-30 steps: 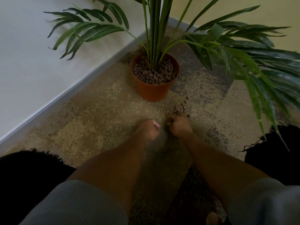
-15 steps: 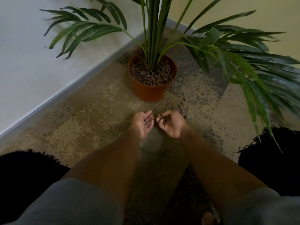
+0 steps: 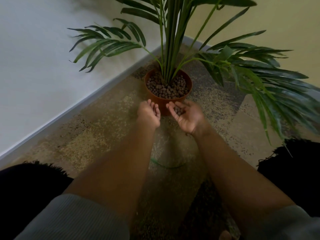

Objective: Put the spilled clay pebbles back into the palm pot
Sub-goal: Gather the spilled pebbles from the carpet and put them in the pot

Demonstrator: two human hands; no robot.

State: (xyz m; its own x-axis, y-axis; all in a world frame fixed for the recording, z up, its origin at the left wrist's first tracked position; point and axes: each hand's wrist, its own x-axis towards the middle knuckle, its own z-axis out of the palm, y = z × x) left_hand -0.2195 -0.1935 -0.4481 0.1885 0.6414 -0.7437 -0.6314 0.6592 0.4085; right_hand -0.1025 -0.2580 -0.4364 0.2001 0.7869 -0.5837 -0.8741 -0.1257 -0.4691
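Both hands are hovering just short of the terracotta palm pot (image 3: 168,94): the right hand (image 3: 187,116) is cupping, palm up, a few clay pebbles (image 3: 178,110), while the left hand (image 3: 150,113) is curling loosely beside it, apparently empty (its palm is partly hidden). The likeliest failure is pebbles rolling off the shallow cup onto the carpet (image 3: 107,122) if the hand is tipping before clearing the rim, or brushing the fronds (image 3: 107,47). No brand, label or writing is showing.
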